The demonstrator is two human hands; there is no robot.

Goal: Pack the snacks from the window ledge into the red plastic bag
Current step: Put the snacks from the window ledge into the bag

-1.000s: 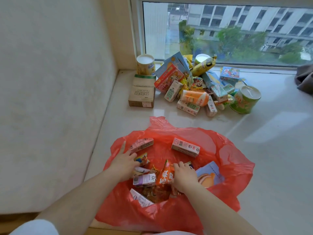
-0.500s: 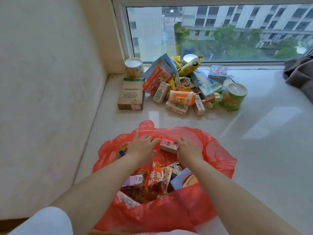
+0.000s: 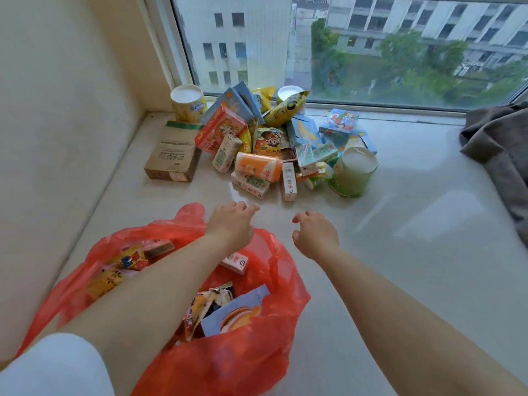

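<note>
Both hands empty, fingers loosely curled, holding nothing. Left hand (image 3: 233, 224) hovering over the far rim of the red bag (image 3: 257, 352), forearm crossing above the bag's open mouth. Right hand (image 3: 314, 234) just right of the bag, above bare ledge (image 3: 414, 252), palm down, wrist level. Both reaching away from the bag toward the snack pile (image 3: 271, 147), not touching it.

Likely step: fetching the next snacks. Best taken from the bag-side edge of the pile first: the small cartons (image 3: 250, 184) lying flat nearest the bag, then the orange pack (image 3: 258, 167) resting just behind them. One item per hand, gripped across the short sides, lifted clear before swinging back so nothing higher in the pile slides. Worth leaving the leaning boxes and the yellow pouch (image 3: 285, 108) at the far side of the pile until their supports are gone. Green tub (image 3: 354, 174) on the pile's far-right side and brown box (image 3: 173, 155) to its left need a wider grip, probably one at a time.

Bag already part filled, mouth sagging open; dropping items toward its middle should keep the rim from folding in. Most snacks not yet packed.
</note>
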